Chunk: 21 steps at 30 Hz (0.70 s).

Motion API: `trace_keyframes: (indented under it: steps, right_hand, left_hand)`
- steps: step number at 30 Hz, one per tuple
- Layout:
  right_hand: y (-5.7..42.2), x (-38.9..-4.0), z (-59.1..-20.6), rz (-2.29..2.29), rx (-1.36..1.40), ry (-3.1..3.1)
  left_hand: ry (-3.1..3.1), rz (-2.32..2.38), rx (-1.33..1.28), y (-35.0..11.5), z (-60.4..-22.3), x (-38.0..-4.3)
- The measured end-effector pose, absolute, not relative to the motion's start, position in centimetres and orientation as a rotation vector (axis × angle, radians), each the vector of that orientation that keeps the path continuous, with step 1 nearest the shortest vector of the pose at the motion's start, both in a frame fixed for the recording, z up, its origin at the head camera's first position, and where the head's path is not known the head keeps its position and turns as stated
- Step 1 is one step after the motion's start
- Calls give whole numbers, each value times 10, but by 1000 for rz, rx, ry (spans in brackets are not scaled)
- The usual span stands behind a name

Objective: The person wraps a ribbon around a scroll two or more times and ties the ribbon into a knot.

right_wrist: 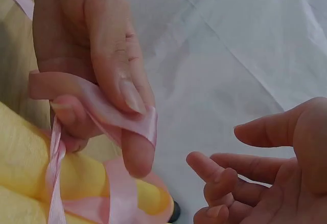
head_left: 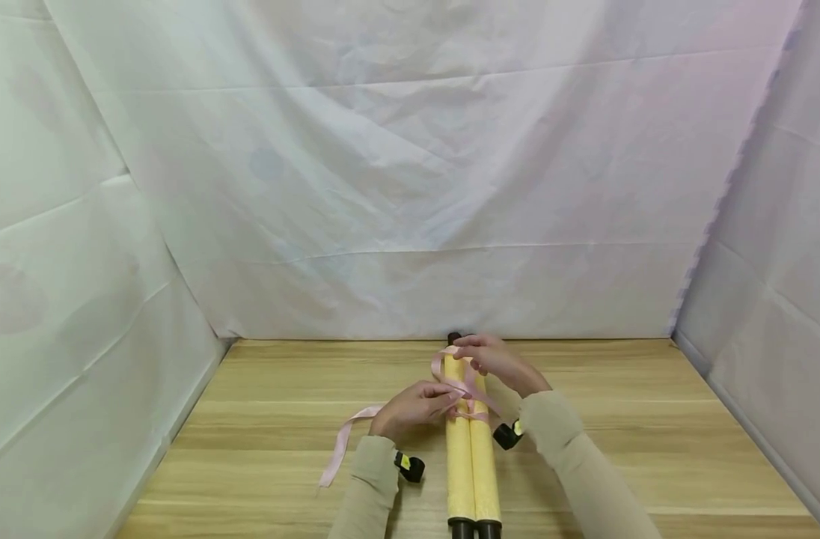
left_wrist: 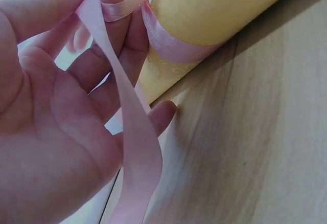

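Two yellow rolls (head_left: pixel 459 457) with dark end knobs lie side by side, like a pair of scrolls. A pink ribbon (head_left: pixel 477 415) is wound round them, with loops standing up on top. My left hand (head_left: pixel 420 404) pinches a length of this ribbon (left_wrist: pixel 135 127) between thumb and index finger, above the left side of the rolls. The ribbon's loose tail trails left onto the table. My right hand (head_left: pixel 494 359) hovers over the far part of the rolls. In the right wrist view, its loosely bent fingers (right_wrist: pixel 255 175) stand apart from the ribbon, with nothing between them.
The wood-grain table (head_left: pixel 282 434) meets a white cloth backdrop (head_left: pixel 410 187) just behind the far knobs. More white cloth (head_left: pixel 66 262) hangs at the left side and right side. A small black wrist camera (head_left: pixel 410 468) is worn on each wrist.
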State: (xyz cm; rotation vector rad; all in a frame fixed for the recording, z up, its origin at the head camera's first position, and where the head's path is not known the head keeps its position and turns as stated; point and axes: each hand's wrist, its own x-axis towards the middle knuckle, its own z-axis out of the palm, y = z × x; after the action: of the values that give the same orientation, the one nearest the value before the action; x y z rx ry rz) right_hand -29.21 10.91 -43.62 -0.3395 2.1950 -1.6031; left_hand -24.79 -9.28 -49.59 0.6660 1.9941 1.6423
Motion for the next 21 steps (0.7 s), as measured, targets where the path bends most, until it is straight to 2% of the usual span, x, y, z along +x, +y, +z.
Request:
trace_keyframes:
  steps: [13, 21]
  right_hand:
    - [133, -257, -447, -1573, -359, 2217]
    - [123, -245, -460, -1534, -330, 2141]
  left_hand:
    - [1921, 1732, 636, -95, -495, -248]
    - [1892, 1766, 681, -93, -494, -248]
